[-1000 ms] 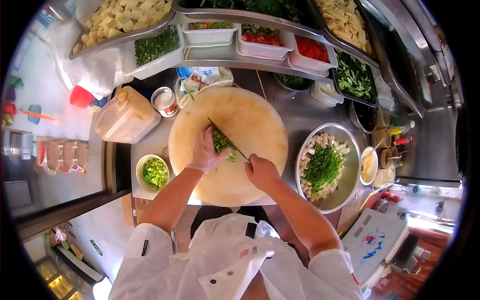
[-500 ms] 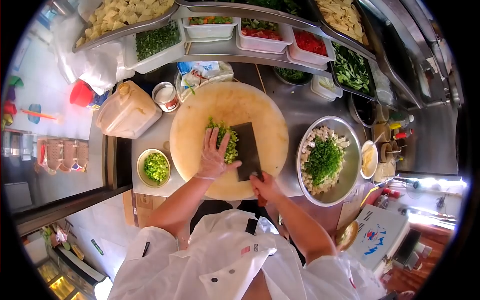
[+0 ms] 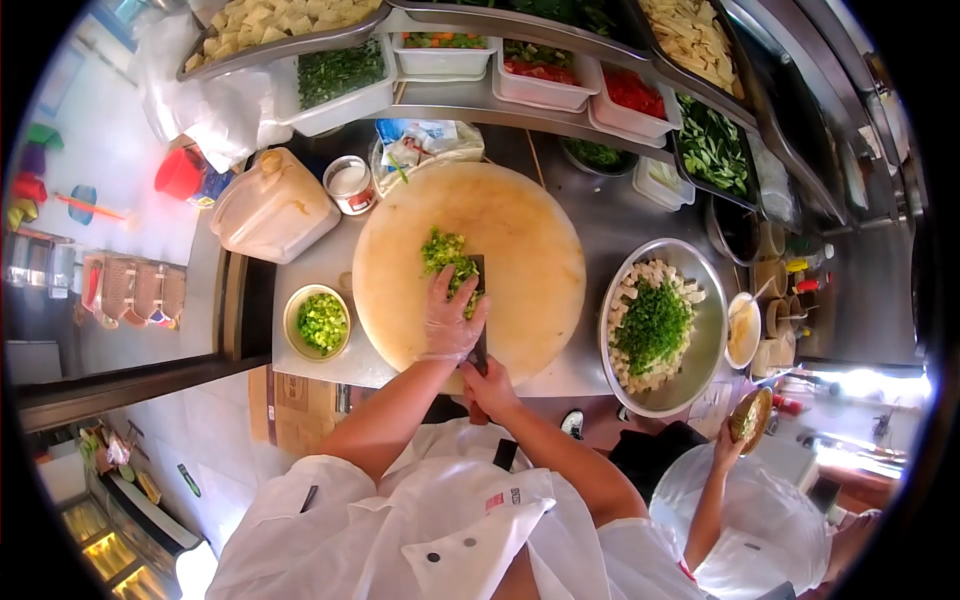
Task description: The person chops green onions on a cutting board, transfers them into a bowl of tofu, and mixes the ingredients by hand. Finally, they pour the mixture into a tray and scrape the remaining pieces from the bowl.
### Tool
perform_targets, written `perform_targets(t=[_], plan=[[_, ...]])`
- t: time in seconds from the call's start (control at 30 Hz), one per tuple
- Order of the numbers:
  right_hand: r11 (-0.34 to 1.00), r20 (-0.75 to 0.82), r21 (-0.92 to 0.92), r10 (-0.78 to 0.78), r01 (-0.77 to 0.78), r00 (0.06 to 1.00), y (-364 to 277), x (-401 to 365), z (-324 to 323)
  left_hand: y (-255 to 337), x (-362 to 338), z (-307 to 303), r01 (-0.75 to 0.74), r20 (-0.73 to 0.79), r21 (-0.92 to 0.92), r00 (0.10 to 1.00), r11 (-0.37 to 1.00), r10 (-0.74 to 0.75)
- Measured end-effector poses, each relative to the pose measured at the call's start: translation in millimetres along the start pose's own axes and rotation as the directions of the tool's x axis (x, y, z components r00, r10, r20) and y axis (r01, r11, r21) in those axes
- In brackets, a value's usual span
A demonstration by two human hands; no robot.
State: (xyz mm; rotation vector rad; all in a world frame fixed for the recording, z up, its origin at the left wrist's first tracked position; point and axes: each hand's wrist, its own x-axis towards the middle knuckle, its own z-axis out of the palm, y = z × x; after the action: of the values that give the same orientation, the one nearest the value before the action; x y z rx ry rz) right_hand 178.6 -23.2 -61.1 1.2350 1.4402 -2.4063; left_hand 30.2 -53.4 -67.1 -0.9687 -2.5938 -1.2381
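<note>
A cleaver (image 3: 477, 268) is in my right hand (image 3: 491, 389), its fingers wrapped round the wooden handle near the front edge of a round chopping board (image 3: 535, 310). The blade stands almost edge-on beside a strip of chopped light-green vegetable (image 3: 442, 246). My left hand (image 3: 452, 322), in a clear plastic glove, lies with fingers apart over the chopped pieces and against the blade. Its palm hides part of the blade and pieces. Left of the board stands a small bowl of chopped greens (image 3: 320, 322).
A steel bowl (image 3: 712, 335) of white cubes and chopped herbs stands on the right. Behind the board are a white jar (image 3: 350, 183) and a plastic container (image 3: 275, 208). Ingredient tubs (image 3: 345, 118) line the shelf. Another person's hand (image 3: 727, 447) holds a bowl (image 3: 752, 415) at lower right.
The cleaver has turned from lying flat to nearly edge-on and moved left against the chopped pieces and my left hand. Another person with a bowl has come into view at lower right.
</note>
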Motion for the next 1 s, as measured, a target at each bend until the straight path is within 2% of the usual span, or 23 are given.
perform_targets(t=[0.1,0.2,0.3,0.33,0.53,0.63,0.73,0.87,1.0], plan=[[0.999,0.009,0.047,0.006,-0.007,1.0,3.3,-6.5,-6.8,8.0,-2.8,2.7,-0.021,-0.039,-0.014,0.999,1.0,0.02],[0.999,0.039,0.031,0.033,-0.034,0.999,-0.4,-22.8,-17.2,19.5,-8.6,2.4,-0.081,-0.096,-0.044,0.993,0.996,0.076],[0.999,0.042,-0.012,0.041,-0.041,0.998,-10.3,-38.8,-13.6,32.2,-12.9,-12.3,-0.034,-0.089,-0.033,0.996,0.999,0.031],[0.998,0.068,-0.035,0.048,-0.046,0.996,-8.3,-39.0,-12.4,27.3,-14.3,-16.0,-0.064,-0.121,-0.018,0.991,0.998,0.061],[0.985,0.289,-0.143,0.138,-0.099,0.947,5.6,-24.1,32.0,-9.5,-24.6,-79.6,0.069,-0.22,0.098,0.975,0.993,-0.046],[0.966,0.371,-0.207,0.226,-0.157,0.901,7.1,-14.6,72.9,-42.3,-35.2,-118.1,0.21,-0.25,0.21,0.956,0.955,-0.155],[0.946,0.426,-0.235,0.307,-0.223,0.851,8.2,-4.3,115.8,-86.1,-44.3,-138.1,0.317,-0.336,0.204,0.911,0.926,-0.238],[0.927,0.471,-0.233,0.373,-0.295,0.799,0.5,4.6,155.8,-130.9,-41.1,-161.3,0.503,-0.32,0.239,0.849,0.831,-0.421],[0.899,0.411,-0.278,0.431,-0.34,0.803,-12.2,4.5,170.4,-168.2,-34.9,-167.8,0.545,-0.249,0.287,0.836,0.787,-0.488]])
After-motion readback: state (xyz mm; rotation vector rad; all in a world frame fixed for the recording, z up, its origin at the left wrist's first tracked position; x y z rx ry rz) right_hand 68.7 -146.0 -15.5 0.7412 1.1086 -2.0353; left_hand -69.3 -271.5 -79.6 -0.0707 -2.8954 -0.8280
